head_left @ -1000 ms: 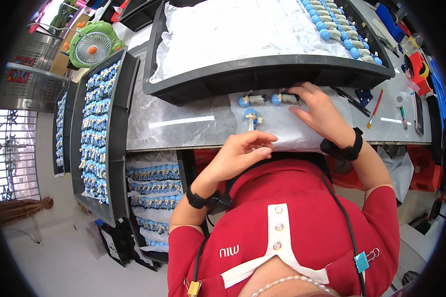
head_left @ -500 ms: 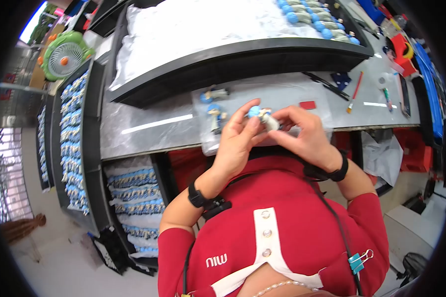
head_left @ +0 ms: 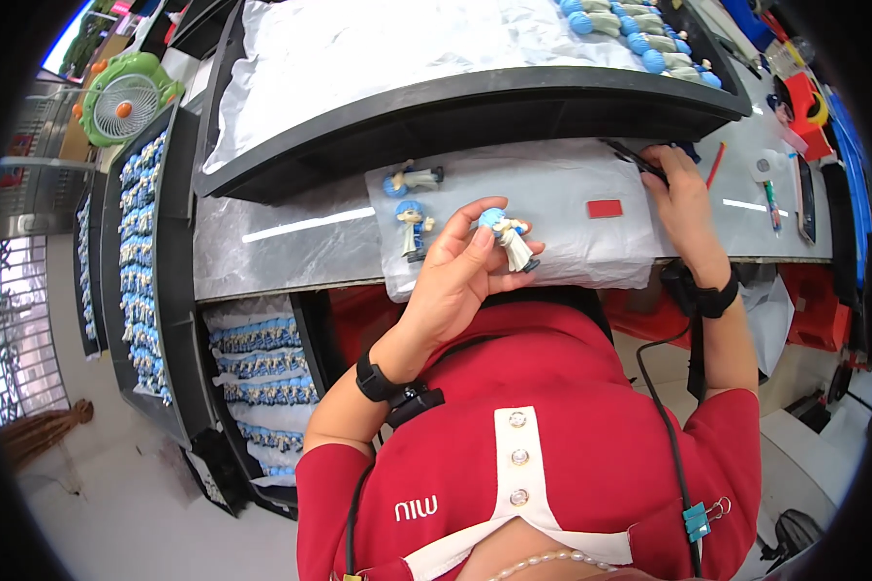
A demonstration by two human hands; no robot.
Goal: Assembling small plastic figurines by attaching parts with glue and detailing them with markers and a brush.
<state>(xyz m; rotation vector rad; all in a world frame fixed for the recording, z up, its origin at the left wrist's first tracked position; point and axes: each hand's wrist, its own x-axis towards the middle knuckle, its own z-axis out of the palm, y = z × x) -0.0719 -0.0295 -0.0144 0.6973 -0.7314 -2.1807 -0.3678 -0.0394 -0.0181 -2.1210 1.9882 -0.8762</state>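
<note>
**Head view: left hand holds a figurine, right hand at the bench's far edge**

Left to right: a green fan (head_left: 126, 97) at ten o'clock; a side rack of blue-haired figures (head_left: 145, 252); two loose figurines (head_left: 414, 205) lying on the white sheet (head_left: 562, 208). The left hand (head_left: 455, 276), near centre, is clamped on a small blue-haired figurine (head_left: 507, 235), pinched between thumb and fingertips above the sheet's near edge. A red block (head_left: 606, 208) lies at the figurine's three o'clock. The right hand (head_left: 683, 198), well apart, rests fingers-down on a dark tool (head_left: 635, 160); whether it grips this cannot be told.
</note>
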